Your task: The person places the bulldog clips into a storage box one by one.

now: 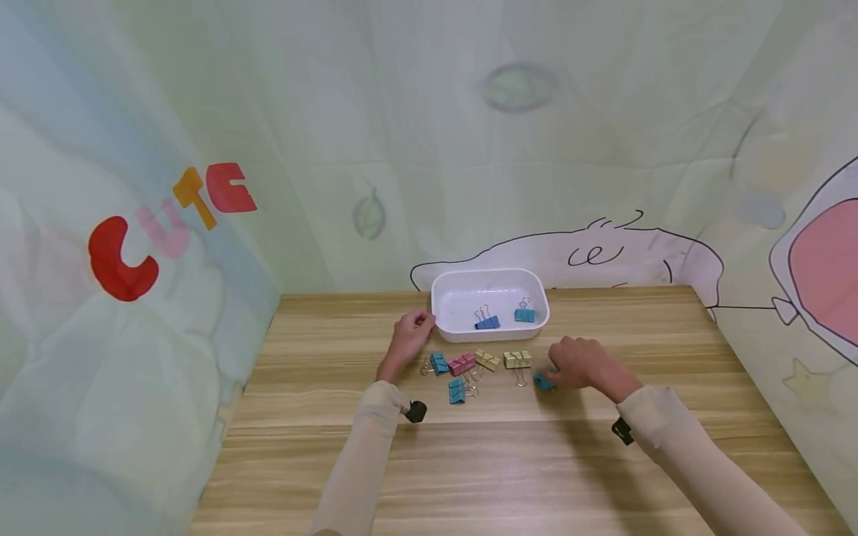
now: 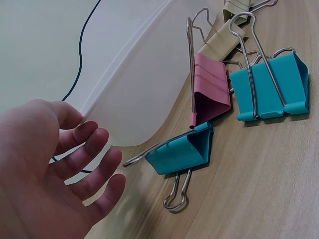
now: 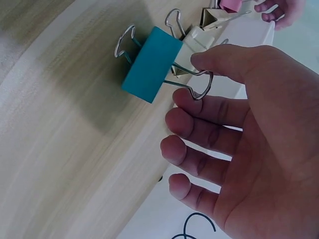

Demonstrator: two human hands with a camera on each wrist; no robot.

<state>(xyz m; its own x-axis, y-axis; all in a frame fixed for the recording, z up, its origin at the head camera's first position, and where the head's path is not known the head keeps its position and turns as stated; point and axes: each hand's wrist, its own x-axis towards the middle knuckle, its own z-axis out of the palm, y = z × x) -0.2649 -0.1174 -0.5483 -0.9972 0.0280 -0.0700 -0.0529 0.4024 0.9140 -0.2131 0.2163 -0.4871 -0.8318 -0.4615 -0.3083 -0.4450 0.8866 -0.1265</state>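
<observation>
Between thumb and index finger, my right hand (image 3: 239, 119) pinches one wire handle of a teal binder clip (image 3: 152, 64); its other fingers are half bent. In the head view this clip sits at the right end of a loose group of clips. My left hand (image 1: 410, 339) is at the left side of a white plastic tray (image 1: 492, 336), thumb and index finger pinching its rim. Near that hand lie a teal clip (image 2: 182, 149), a pink clip (image 2: 212, 87) and another teal clip (image 2: 271, 87). Two pale yellow clips (image 1: 487, 360) lie farther right.
Inside the tray are a blue binder clip (image 1: 488, 322) and a teal one (image 1: 525, 315). The tray stands at the back edge of the wooden table (image 1: 482, 469), against a printed curtain (image 1: 322, 186) that also closes off both sides.
</observation>
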